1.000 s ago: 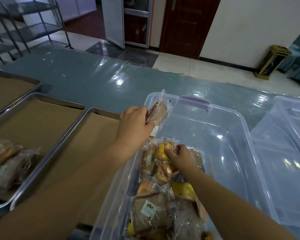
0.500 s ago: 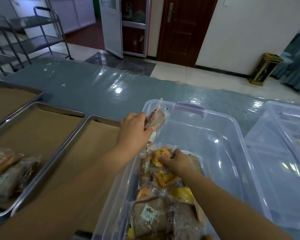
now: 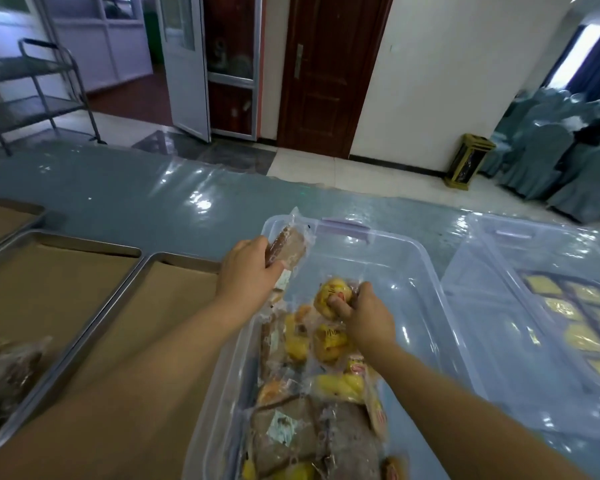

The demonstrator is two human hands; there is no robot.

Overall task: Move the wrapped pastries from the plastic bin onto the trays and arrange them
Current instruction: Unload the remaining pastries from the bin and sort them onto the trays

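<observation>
A clear plastic bin [image 3: 426,271] stands in front of me, with several wrapped pastries [image 3: 312,403] piled at its near left end. My left hand [image 3: 246,271] holds a wrapped brown pastry [image 3: 288,245] above the bin's left rim. Inside the bin, my right hand [image 3: 364,313] is closed on a wrapped yellow pastry [image 3: 331,294], lifted slightly over the pile. To the left lie paper-lined metal trays [image 3: 132,275]; the middle tray [image 3: 59,237] carries wrapped pastries [image 3: 4,368] at its near end.
A second clear bin [image 3: 520,341] with yellow packets stands to the right. The table [image 3: 146,199] wears a shiny blue-grey plastic cover. Beyond it are a metal cart [image 3: 32,95], a brown door [image 3: 329,71], a gold-black floor bin [image 3: 466,159] and covered chairs [image 3: 561,157].
My right hand has closed on the yellow pastry and raised it a little off the pile. My left hand keeps the brown pastry at the bin's rim. The view has tilted upward.
</observation>
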